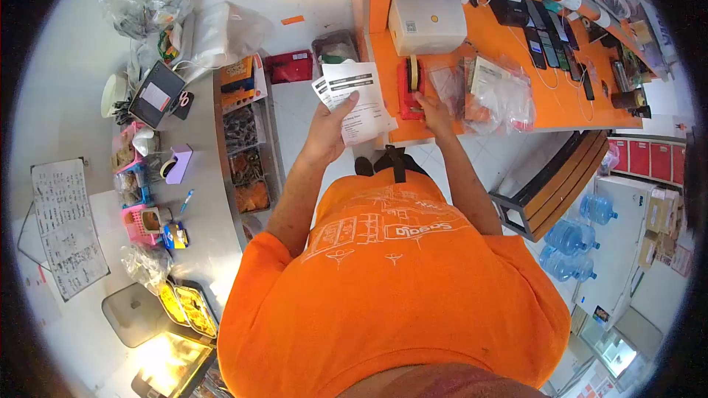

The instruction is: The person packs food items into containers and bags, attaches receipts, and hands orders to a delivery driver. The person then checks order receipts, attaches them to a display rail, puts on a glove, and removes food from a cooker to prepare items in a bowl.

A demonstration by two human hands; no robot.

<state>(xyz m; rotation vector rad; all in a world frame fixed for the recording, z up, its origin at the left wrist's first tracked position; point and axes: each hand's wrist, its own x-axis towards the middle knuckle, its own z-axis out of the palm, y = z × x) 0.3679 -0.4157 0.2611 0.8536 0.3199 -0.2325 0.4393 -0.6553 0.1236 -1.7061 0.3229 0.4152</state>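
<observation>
Printed paper slips (359, 114) are pinched in my left hand (330, 133), the thumb lying over their front. A second slip shows behind the top one. My right hand (438, 116) is at the near end of a red tape dispenser (410, 107) with a roll of tape (414, 74) in it. Its fingers are bent together there; whether they grip the tape's end or the dispenser is too small to tell. Close by on the orange counter (546, 107) lies a pile of clear plastic bags (501, 103).
Behind the dispenser stands a white label printer (428, 15). Several phones (549, 37) with cables lie to the right. A metal counter (199, 169) on the left carries a tablet (156, 94) and a purple tape dispenser (177, 165). A wooden-slatted bench (560, 184) stands at right.
</observation>
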